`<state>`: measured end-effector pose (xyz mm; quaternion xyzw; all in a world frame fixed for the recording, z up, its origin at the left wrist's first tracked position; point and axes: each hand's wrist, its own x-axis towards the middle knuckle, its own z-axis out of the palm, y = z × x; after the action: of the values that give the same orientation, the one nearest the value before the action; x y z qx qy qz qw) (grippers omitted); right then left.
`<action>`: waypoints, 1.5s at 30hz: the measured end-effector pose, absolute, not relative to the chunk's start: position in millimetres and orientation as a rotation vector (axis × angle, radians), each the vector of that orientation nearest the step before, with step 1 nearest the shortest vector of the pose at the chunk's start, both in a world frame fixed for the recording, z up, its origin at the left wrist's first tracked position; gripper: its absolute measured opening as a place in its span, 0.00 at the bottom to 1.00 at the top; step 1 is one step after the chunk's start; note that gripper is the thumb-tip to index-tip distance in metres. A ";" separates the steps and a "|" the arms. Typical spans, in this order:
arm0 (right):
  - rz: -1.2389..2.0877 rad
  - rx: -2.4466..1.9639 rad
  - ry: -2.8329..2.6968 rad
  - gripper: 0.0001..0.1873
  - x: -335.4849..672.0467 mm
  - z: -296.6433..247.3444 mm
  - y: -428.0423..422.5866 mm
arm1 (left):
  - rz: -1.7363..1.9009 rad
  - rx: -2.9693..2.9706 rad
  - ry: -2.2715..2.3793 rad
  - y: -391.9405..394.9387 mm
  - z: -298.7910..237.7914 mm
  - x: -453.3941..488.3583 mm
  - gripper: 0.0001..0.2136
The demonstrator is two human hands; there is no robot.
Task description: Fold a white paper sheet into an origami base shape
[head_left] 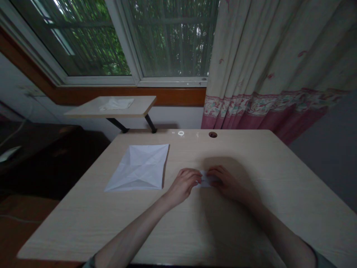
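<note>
Between my hands lies a small piece of folded white paper (205,181) on the wooden desk. My left hand (186,183) grips its left side with curled fingers. From the other side, my right hand (223,181) has its fingers bent over the paper's right part, hiding some of it. The fold details are too small and dim to make out. Left of my hands, a larger creased white sheet (143,163) lies spread out on the desk, touched by neither hand.
The pale desk (156,227) has a round cable hole (212,134) near its back edge. A raised shelf (145,105) on black legs stands back left, with a crumpled white tissue (117,104) on it. A curtain (237,82) hangs behind, beside the window.
</note>
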<state>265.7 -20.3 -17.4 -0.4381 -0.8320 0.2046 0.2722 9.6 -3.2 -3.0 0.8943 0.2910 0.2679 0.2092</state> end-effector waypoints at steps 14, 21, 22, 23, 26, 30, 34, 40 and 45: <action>0.354 -1.097 -2.450 0.24 266.5 -22.0 -20.0 | 0.653 2.632 0.704 -4.3 -6.0 7.8 0.24; 0.335 -1.114 -2.410 0.25 265.4 -21.5 -22.8 | 0.712 2.683 0.774 -7.2 -9.8 8.7 0.19; 0.332 -1.112 -2.408 0.25 265.5 -21.5 -23.1 | 0.724 2.690 0.792 -8.4 -8.7 9.2 0.16; 0.331 -1.111 -2.410 0.24 265.5 -21.4 -23.4 | 0.734 2.695 0.810 -9.6 -7.0 9.6 0.14; 0.334 -1.113 -2.416 0.23 265.2 -19.9 -24.3 | 0.742 2.697 0.875 -12.8 -1.1 11.3 0.10; 0.356 -1.097 -2.406 0.22 264.8 -16.4 -25.8 | 0.732 2.694 0.943 -14.1 3.2 13.1 0.06; 0.391 -1.050 -2.412 0.17 263.4 -12.0 -27.1 | 0.704 2.713 1.001 -12.9 3.3 14.6 0.09; 0.415 -0.981 -2.383 0.20 262.5 -11.7 -27.4 | 0.696 2.715 1.065 -11.4 3.8 16.6 0.15; 0.432 -0.951 -2.383 0.23 262.7 -14.7 -26.8 | 0.692 2.701 1.080 -12.2 4.0 17.6 0.19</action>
<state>262.7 -26.8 -14.7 -0.3523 -0.8828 0.1600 0.2665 17.6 -12.2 4.0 0.9007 0.3602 0.2308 0.0758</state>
